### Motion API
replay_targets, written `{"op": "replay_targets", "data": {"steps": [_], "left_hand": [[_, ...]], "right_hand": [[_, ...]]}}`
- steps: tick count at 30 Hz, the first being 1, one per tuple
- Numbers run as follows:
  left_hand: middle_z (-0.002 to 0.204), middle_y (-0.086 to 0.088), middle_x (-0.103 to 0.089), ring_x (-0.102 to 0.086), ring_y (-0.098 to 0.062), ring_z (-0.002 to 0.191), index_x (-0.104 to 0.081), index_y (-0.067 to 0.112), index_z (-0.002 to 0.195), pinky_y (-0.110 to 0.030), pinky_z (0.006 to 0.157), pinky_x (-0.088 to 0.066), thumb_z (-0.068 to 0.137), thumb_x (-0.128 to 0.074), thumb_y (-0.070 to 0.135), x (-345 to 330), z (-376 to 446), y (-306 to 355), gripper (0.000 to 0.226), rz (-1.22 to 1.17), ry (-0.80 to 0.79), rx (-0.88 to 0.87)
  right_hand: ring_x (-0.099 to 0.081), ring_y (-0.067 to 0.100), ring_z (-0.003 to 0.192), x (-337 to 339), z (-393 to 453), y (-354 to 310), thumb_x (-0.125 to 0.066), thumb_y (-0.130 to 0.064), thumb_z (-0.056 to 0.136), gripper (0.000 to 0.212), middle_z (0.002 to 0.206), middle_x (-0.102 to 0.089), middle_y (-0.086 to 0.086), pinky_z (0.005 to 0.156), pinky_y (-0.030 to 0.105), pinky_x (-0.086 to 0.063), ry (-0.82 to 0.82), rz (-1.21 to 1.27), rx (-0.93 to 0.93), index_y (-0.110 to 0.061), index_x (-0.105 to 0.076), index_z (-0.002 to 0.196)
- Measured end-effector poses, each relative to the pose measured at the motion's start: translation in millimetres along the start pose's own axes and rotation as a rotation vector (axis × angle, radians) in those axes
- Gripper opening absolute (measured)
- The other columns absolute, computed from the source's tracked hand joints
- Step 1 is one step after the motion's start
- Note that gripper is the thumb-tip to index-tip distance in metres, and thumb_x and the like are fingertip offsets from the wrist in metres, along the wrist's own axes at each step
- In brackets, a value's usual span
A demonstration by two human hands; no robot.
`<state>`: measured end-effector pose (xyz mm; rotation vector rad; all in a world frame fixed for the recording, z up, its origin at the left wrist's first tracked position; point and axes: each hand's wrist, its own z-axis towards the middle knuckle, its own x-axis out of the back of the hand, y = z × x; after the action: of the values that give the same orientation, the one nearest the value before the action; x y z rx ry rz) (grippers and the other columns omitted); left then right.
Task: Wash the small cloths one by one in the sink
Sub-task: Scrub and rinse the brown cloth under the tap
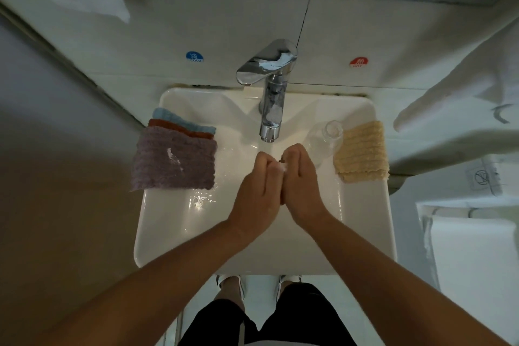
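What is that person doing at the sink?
The person presses the left hand and right hand together over the white sink, just below the tap. No cloth is in their hands. A purple cloth tops a stack on the left rim; a yellow cloth lies on the right.

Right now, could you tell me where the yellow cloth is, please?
In the head view the yellow cloth lies on the right rim of the sink, beside a clear glass, right of the faucet.
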<state>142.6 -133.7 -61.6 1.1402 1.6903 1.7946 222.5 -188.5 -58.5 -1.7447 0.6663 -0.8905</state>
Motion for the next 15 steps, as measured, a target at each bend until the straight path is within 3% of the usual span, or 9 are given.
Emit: {"op": "replay_targets", "data": {"steps": [2,4,6,9,12,14,15], "left_hand": [[0.067,0.006,-0.045,-0.049,-0.001,0.060,-0.042,0.015,0.082,-0.020,0.057,-0.035,0.105,-0.040,0.015,10.7,16.4,-4.7,0.023,0.057,0.041,0.062],[0.071,0.011,-0.048,-0.049,0.002,0.063,-0.043,0.012,0.081,-0.013,0.059,-0.036,0.105,-0.041,0.006,13.6,20.1,-11.1,0.025,0.021,0.100,0.127],[0.068,0.015,-0.054,-0.051,0.002,0.060,-0.046,0.019,0.084,-0.017,0.057,-0.043,0.107,-0.040,0.020,6.3,4.8,-14.2,0.024,-0.052,0.109,0.205],[0.082,0.010,-0.058,-0.057,0.004,0.069,-0.052,0.030,0.093,-0.017,0.063,-0.049,0.100,-0.035,0.038,0.9,0.1,-14.3,0.020,0.079,0.031,0.080],[0.083,-0.007,-0.055,-0.048,-0.010,0.069,-0.052,0.002,0.087,-0.033,0.064,-0.041,0.098,-0.035,0.016,16.9,24.5,-13.1,0.024,0.128,0.105,0.051],[0.078,0.006,-0.056,-0.048,-0.005,0.065,-0.049,0.004,0.086,-0.034,0.062,-0.040,0.102,-0.037,0.007,16.5,23.6,-11.2,0.021,0.020,0.149,0.141],[0.071,0.011,-0.056,-0.050,-0.002,0.062,-0.049,0.013,0.088,-0.034,0.059,-0.043,0.105,-0.037,0.015,11.2,16.2,-11.5,0.021,-0.026,0.151,0.169]], "right_hand": [[-0.047,0.024,0.062,-10.7,-17.6,2.9,-0.034,-0.018,0.106,0.026,0.069,-0.045,0.010,0.059,0.043,-0.044,-0.063,-0.046,0.039,-0.008,-0.044,0.084],[-0.048,0.019,0.060,-14.6,-27.1,3.1,-0.034,-0.021,0.107,0.029,0.066,-0.047,0.007,0.059,0.045,-0.047,-0.167,-0.048,0.036,-0.011,-0.044,0.082],[-0.045,0.018,0.061,-11.4,-14.6,3.6,-0.036,-0.015,0.108,0.029,0.067,-0.045,0.010,0.058,0.045,-0.046,-0.138,-0.003,-0.038,-0.002,-0.042,0.082],[-0.043,0.018,0.067,-10.9,-5.1,5.1,-0.036,-0.011,0.107,0.026,0.073,-0.043,0.009,0.064,0.043,-0.042,-0.003,0.052,-0.092,-0.003,-0.042,0.083],[-0.047,0.012,0.065,-21.2,-23.9,0.6,-0.033,-0.020,0.109,0.028,0.069,-0.047,-0.003,0.061,0.040,-0.045,-0.124,0.049,-0.015,-0.015,-0.042,0.083],[-0.045,0.011,0.063,-20.3,-18.2,-4.9,-0.035,-0.015,0.108,0.028,0.067,-0.046,-0.005,0.060,0.039,-0.043,-0.167,-0.009,0.007,-0.016,-0.041,0.081],[-0.044,0.013,0.064,-18.6,-8.5,-7.4,-0.037,-0.010,0.107,0.026,0.068,-0.045,0.000,0.062,0.040,-0.042,-0.126,-0.013,0.000,-0.012,-0.040,0.081]]}}
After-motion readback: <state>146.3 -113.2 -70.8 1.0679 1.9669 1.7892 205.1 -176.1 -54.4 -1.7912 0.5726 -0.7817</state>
